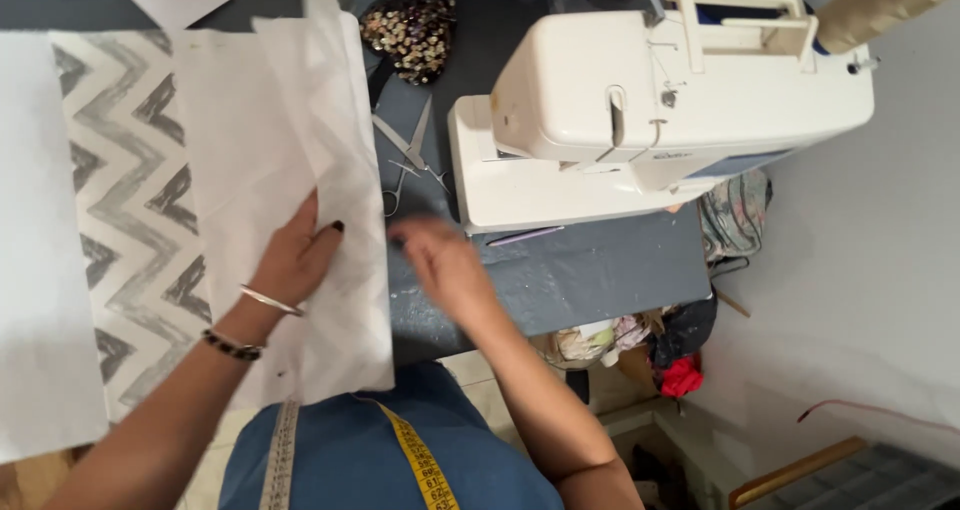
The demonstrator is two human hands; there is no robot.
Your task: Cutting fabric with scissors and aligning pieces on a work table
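A yellow tape measure (420,465) hangs nearest. Left hand (295,255) presses flat, fingers spread, on white paper sheet (290,170); blurred right hand (440,260) hovers open over the grey counter (590,270), smoothing step.

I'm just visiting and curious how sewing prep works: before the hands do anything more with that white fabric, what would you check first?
1. Left hand flat on the white fabric: ok.
2. Right hand free of tools: it looks empty, but it is blurred; cannot tell.
3. White fabric lying smooth: not ok, a fold runs along its right side.
4. Scissors away from the fabric edge: not ok, they lie just beside it on the grey table.
5. Sewing machine clear of the fabric: ok, it stands apart to the right.
6. Chevron cloth underneath lying flat: ok where visible.
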